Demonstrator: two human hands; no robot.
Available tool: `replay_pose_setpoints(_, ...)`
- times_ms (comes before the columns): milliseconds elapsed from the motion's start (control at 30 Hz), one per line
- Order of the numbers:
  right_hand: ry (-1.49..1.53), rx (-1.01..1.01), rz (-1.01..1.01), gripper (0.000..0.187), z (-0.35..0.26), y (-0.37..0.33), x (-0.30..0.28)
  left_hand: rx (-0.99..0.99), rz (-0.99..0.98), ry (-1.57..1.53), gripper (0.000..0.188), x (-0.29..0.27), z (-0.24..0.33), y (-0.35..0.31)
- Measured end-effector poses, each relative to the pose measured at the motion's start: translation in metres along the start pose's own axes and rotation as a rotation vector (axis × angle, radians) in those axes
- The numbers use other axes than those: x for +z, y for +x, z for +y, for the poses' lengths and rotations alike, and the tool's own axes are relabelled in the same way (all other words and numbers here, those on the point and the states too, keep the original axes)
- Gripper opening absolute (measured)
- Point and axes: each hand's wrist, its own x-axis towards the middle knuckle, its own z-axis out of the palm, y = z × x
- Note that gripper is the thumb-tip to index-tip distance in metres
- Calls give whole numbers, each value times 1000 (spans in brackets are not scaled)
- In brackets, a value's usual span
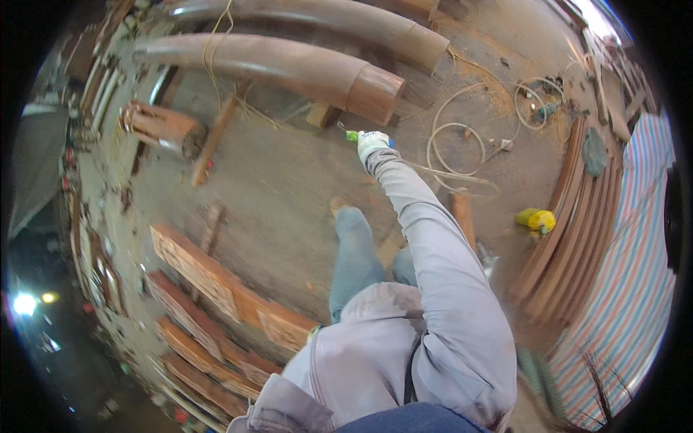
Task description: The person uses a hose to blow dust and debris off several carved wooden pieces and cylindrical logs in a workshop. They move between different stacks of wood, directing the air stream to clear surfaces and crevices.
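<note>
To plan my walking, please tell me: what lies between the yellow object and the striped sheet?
In the head view, long brown wooden strips lie between the yellow object and the striped sheet.

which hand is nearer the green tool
Right: the gloved right hand is closed around the green tool. The left hand is out of view, so its exact place can't be told.

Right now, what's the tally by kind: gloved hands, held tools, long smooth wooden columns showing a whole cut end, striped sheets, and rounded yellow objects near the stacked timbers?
White-gloved right hand: 1
Green-ended hand tool in its grip: 1
Long, smooth brown wooden columns: 2
Red, white and blue striped sheet: 1
Bright yellow rounded object: 1
Total: 6
</note>
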Motion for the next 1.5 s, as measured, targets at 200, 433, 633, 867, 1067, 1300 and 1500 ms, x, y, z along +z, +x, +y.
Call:
replay_pose_setpoints(200,175,232,155,36,-14,78,-64,239,122,66,22,-105,122,94)
replay_pose_setpoints(433,186,422,197,36,64,98,-106,-260,226,-455,19,-136,209,163)
replay_pose_setpoints(633,247,559,244,34,149,98,-107,-75,-225,-190,18,-106,230,230)
replay_pose_setpoints(867,305,724,219,36,254,98,-72,-62,34,-23,22,-23,313,249)
replay_pose_setpoints(1067,374,922,177,39,357,57,-60,-138,28,33,25,59,360,260)
replay_pose_setpoints(1300,464,777,273,41,385,117,-108,-192,-23,114,29,132,387,267)
replay_pose_setpoints(1500,486,599,349,44,369,199,-169,-218,40,91,32,157,426,264)
